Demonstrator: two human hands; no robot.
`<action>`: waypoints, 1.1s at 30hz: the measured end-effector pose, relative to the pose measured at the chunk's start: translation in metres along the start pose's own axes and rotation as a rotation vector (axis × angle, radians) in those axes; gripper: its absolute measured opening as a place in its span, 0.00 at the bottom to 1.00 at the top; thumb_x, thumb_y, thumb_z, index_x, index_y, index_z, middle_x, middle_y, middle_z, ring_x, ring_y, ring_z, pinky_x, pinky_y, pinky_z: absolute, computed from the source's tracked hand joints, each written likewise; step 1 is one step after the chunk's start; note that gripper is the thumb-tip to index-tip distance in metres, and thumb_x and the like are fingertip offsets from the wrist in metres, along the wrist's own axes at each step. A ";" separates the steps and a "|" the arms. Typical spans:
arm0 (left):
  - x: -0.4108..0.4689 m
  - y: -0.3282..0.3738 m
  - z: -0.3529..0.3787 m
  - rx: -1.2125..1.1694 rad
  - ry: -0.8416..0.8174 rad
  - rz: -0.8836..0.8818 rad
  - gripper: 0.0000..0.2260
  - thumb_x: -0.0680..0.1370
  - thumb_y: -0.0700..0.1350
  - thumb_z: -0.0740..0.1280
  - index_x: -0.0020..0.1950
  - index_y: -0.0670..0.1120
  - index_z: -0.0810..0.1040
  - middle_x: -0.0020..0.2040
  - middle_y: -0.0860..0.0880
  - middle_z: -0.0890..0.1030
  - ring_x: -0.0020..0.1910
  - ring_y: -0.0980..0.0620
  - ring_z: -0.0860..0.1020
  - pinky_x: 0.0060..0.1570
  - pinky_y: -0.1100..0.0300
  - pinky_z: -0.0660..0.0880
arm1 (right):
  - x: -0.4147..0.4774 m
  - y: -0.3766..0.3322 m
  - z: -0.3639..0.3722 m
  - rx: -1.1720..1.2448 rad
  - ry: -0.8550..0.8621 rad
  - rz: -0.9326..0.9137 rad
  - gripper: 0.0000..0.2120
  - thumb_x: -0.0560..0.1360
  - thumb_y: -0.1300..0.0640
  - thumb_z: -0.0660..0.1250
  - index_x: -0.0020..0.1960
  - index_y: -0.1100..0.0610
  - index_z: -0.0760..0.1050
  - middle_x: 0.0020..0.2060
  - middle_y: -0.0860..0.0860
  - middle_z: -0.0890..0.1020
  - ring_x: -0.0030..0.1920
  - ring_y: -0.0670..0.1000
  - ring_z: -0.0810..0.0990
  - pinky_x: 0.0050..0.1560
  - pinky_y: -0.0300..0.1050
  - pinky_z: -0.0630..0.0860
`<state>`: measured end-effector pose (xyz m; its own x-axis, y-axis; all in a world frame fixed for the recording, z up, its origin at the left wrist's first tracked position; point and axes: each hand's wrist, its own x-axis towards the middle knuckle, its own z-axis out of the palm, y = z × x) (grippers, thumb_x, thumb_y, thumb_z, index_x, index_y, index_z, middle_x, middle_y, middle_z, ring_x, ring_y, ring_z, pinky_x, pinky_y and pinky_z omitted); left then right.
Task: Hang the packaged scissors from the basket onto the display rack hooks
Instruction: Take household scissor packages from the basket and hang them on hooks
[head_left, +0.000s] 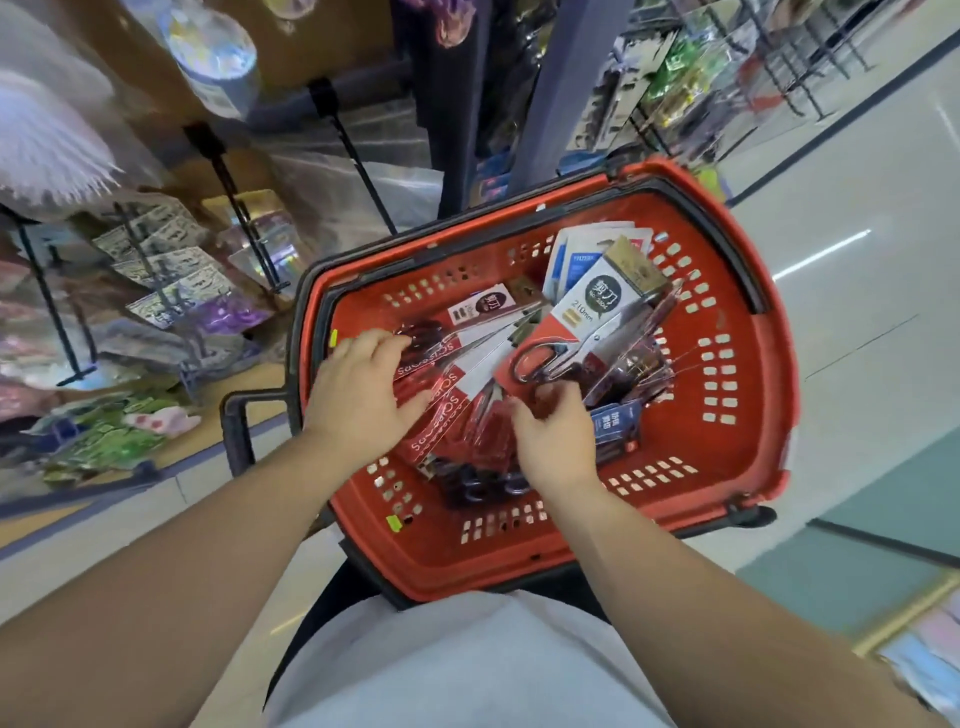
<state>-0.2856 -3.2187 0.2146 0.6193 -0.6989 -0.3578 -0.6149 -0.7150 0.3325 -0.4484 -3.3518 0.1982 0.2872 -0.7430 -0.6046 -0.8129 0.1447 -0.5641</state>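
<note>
A red plastic basket sits in front of me, filled with several packaged scissors on red and white cards. My left hand lies spread on a fan of red "Scissors" packs at the basket's left side. My right hand is curled around the lower edge of a larger pack of silver scissors, which tilts up towards the far right. Black display rack hooks stick out from the shelving at the upper left.
The rack on the left carries hanging packets, shiny bags and white tasselled goods. A dark upright post stands behind the basket. More hanging goods are at the top right. Pale floor stretches to the right.
</note>
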 end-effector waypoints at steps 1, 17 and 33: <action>0.009 0.003 0.001 0.013 -0.023 0.034 0.30 0.77 0.58 0.73 0.75 0.44 0.75 0.71 0.43 0.76 0.70 0.39 0.74 0.71 0.43 0.70 | 0.001 -0.001 -0.006 0.047 0.045 -0.012 0.13 0.78 0.49 0.73 0.56 0.53 0.72 0.49 0.50 0.82 0.51 0.54 0.82 0.59 0.57 0.79; 0.099 -0.003 0.037 -0.055 -0.415 -0.205 0.32 0.83 0.58 0.67 0.84 0.49 0.62 0.82 0.42 0.65 0.79 0.37 0.66 0.78 0.40 0.64 | 0.044 0.006 -0.047 0.168 0.183 0.161 0.16 0.81 0.45 0.68 0.62 0.55 0.77 0.52 0.51 0.84 0.50 0.55 0.84 0.54 0.56 0.82; 0.096 -0.006 0.044 -0.301 -0.449 -0.387 0.38 0.59 0.69 0.82 0.60 0.49 0.76 0.58 0.48 0.82 0.56 0.44 0.81 0.60 0.45 0.80 | 0.061 0.007 -0.019 0.452 0.074 0.280 0.09 0.77 0.50 0.76 0.51 0.52 0.79 0.47 0.51 0.88 0.48 0.55 0.88 0.53 0.60 0.85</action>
<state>-0.2440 -3.2812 0.1393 0.4641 -0.3639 -0.8076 -0.1853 -0.9314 0.3132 -0.4462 -3.4083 0.1681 0.0409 -0.6770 -0.7348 -0.5497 0.5989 -0.5824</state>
